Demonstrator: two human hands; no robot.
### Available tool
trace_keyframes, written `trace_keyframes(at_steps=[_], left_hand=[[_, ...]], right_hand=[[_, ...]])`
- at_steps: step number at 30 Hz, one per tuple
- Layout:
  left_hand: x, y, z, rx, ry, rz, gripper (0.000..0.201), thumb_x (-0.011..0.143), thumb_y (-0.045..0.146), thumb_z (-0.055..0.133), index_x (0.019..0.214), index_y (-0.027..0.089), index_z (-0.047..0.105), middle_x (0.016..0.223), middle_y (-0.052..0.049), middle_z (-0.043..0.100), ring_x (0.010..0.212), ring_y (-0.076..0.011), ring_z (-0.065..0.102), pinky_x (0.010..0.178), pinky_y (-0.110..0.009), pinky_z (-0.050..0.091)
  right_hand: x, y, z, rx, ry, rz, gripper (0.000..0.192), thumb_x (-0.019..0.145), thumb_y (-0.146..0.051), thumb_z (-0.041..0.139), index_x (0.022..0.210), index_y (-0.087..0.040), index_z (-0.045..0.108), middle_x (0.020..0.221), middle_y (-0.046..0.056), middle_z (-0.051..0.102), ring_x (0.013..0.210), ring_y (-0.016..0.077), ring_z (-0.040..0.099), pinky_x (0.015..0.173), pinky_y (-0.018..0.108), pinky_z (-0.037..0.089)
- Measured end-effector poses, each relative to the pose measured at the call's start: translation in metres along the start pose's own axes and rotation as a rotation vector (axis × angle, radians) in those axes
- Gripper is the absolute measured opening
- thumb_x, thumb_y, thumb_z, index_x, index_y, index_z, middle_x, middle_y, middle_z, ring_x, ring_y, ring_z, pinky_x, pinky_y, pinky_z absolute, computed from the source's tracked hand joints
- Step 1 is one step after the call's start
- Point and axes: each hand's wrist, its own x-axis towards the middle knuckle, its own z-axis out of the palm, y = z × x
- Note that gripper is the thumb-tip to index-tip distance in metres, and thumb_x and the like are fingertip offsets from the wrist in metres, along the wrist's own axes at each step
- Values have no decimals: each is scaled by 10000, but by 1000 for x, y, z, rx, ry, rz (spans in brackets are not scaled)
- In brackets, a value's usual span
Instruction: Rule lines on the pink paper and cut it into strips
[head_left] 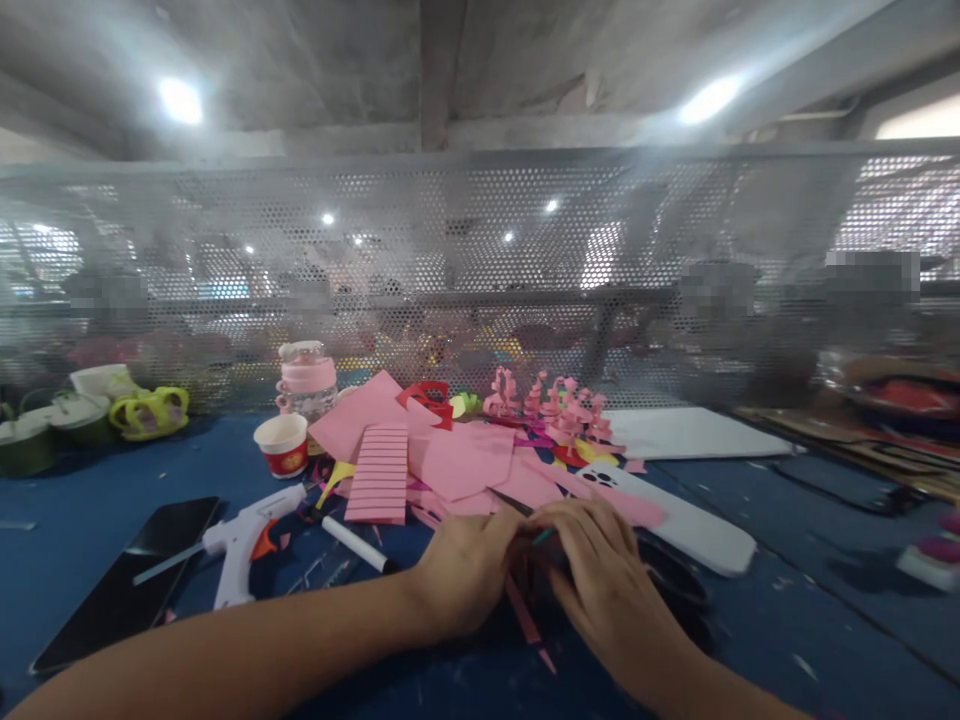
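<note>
We saw left hand (466, 572) and right hand (600, 575) pinching together over pink paper strip (525, 612); exact grasp blurred, unclear.

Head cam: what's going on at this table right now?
A person is doing paper craft at a blue table. Both hands meet over a small dark-tipped piece, too blurred to name: left hand, right hand. Just beyond them lie pink paper sheets, one of them a striped sheet. To the left are a white glue gun, a black phone, a marker and a paper cup. A white phone lies to the right.
</note>
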Motion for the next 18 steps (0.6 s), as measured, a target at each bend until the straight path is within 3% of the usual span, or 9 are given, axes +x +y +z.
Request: trace_keyframes(at_steps=[5, 8, 11, 14, 18], left_hand=[[-1, 4, -3, -41, -26, 43, 225, 865, 123, 383, 1060, 148, 490, 679, -18, 647, 558, -149, 606, 469, -204, 378], [0, 7, -4, -107, -30, 10, 261, 854, 130, 383, 1098, 140, 475, 716, -39, 656, 572, -163, 609, 482, -218, 391], [4, 7, -7, -264, 15, -135, 227, 872, 153, 331, 1052, 154, 469, 694, -28, 637, 550, -150, 588, 496, -221, 405], [11, 5, -9, -503, 84, -322, 171, 904, 236, 291, 959, 181, 443, 570, 29, 563, 463, -127, 529, 455, -203, 384], [18, 2, -10, -638, 124, -450, 227, 878, 363, 326, 730, 209, 403, 515, 32, 527, 437, -121, 496, 443, -210, 376]], right_hand=[[0, -1, -1, 5, 1, -18, 332, 743, -12, 353, 983, -207, 473, 796, 45, 594, 801, 229, 549, 804, 418, 406], [1, -1, -2, -7, 9, -7, 278, 784, -37, 340, 977, -187, 473, 822, 64, 583, 821, 233, 544, 803, 427, 424], [1, -1, -2, -23, 73, 37, 228, 845, -129, 379, 1061, -141, 451, 946, 125, 562, 935, 258, 533, 818, 442, 446], [1, -1, -2, 9, 124, 88, 361, 865, -189, 418, 1212, -99, 372, 1094, 184, 510, 1078, 282, 494, 867, 464, 449], [0, 0, 0, 16, 29, 88, 470, 881, -226, 371, 1329, -110, 294, 1191, 191, 502, 1152, 296, 465, 919, 509, 418]])
